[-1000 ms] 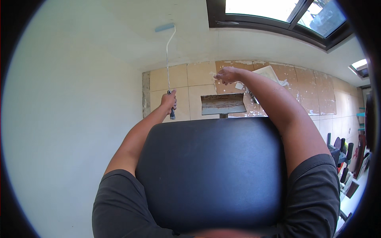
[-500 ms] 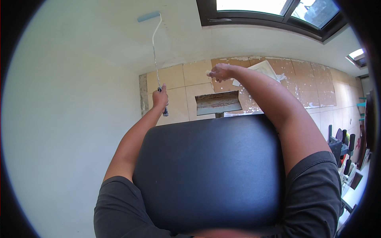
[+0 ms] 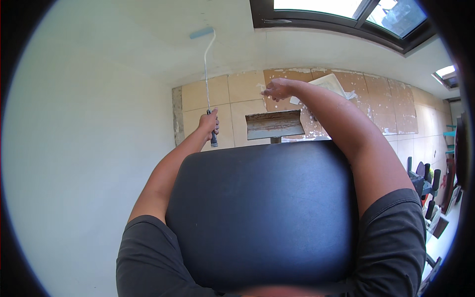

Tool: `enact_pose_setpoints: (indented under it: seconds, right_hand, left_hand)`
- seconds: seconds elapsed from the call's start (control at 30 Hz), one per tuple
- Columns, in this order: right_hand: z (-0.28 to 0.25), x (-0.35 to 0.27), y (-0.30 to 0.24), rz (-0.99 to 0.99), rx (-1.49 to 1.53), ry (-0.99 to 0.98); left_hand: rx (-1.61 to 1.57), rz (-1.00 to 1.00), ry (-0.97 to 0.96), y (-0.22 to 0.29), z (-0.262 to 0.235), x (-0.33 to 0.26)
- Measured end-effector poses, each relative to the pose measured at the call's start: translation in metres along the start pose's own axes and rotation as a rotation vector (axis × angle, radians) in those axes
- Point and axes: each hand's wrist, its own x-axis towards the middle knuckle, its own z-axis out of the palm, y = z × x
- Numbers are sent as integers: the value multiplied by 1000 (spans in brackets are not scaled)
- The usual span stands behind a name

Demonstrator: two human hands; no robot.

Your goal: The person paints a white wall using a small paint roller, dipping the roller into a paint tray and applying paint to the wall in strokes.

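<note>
A long-handled paint roller [image 3: 207, 74] with a pale blue sleeve is gripped by the black handle in my left hand [image 3: 210, 122]. Its sleeve is up at the pale wall, though contact cannot be made out. My right hand [image 3: 278, 89] hangs over the tiled floor with fingers curled together. Something small and whitish shows at its fingertips, too small to name. Beyond that forearm lies a white paint tray [image 3: 328, 85], partly hidden, on brown paint-spattered sheeting [image 3: 375, 112].
A black padded bench [image 3: 262, 213] fills the space between my arms, with a metal plate [image 3: 275, 125] on a post at its far end. Dark-framed windows [image 3: 336, 24] are at the upper right. Black-handled exercise equipment [image 3: 425, 183] stands at the right.
The roller has moved right and slightly down along the wall, and my left hand has shifted right with it. My right hand has stayed nearly in place.
</note>
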Motion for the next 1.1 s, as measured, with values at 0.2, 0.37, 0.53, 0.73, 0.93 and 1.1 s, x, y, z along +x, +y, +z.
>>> enact_pose_setpoints:
  seconds: [0.2, 0.37, 0.53, 0.73, 0.93, 1.1]
  right_hand:
    - [0, 1, 4, -34, 37, 31]
    - [0, -1, 0, -6, 63, -10]
    - [9, -21, -35, -77, 351, -156]
    - [10, -30, -78, -32, 625, -512]
    - [22, -24, -61, 35, 408, -366]
    - [15, -2, -34, -22, 411, -113]
  left_hand:
    - [72, -232, -116, 3, -11, 20]
    - [247, -233, -183, 21, 5, 1]
    - [200, -215, -470, 57, 50, -28]
    - [108, -271, -620, 75, 81, -56]
    - [244, -271, -599, 59, 92, -57]
    - [290, -90, -633, 62, 102, -53]
